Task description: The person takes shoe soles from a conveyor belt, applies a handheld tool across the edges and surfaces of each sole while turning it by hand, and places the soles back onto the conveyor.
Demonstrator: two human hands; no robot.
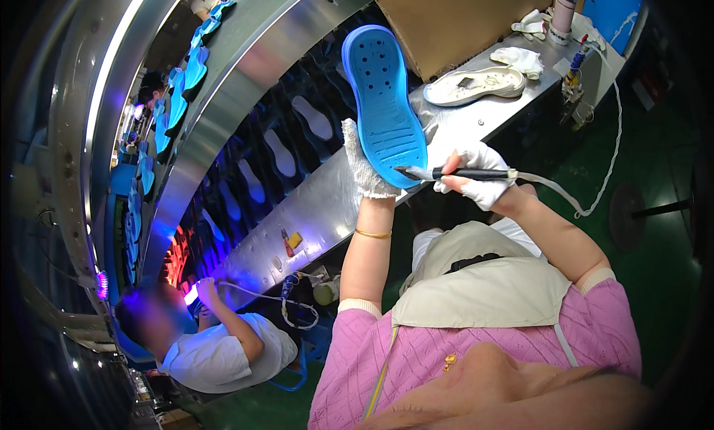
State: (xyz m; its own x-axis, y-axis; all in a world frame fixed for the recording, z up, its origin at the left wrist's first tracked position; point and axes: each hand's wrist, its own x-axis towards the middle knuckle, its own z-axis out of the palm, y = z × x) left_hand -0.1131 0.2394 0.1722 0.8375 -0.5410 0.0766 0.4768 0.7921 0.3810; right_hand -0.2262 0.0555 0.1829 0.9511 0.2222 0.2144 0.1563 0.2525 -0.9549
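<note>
A blue shoe sole (387,117), with holes in its toe end and grooves toward the heel, stands tilted over the metal bench. My left hand (369,169), in a white knit glove, grips its heel end from beneath, thumb along the left edge. In my right hand (480,158), gloved with bare fingertips showing, is a black-handled brush (487,175) fed by a pale hose (558,193). The bristles touch the inner face of the sole at the heel. To the right, a cream-white sole (476,86) lies on the bench with a small dark piece inside it.
White gloves (518,61) and a pink cylinder (564,10) occupy the far right of the metal bench (327,192). Cardboard (454,17) stands behind. A curved conveyor (245,65) carries blue soles at left. A co-worker (230,348) sits lower left, holding a glowing item.
</note>
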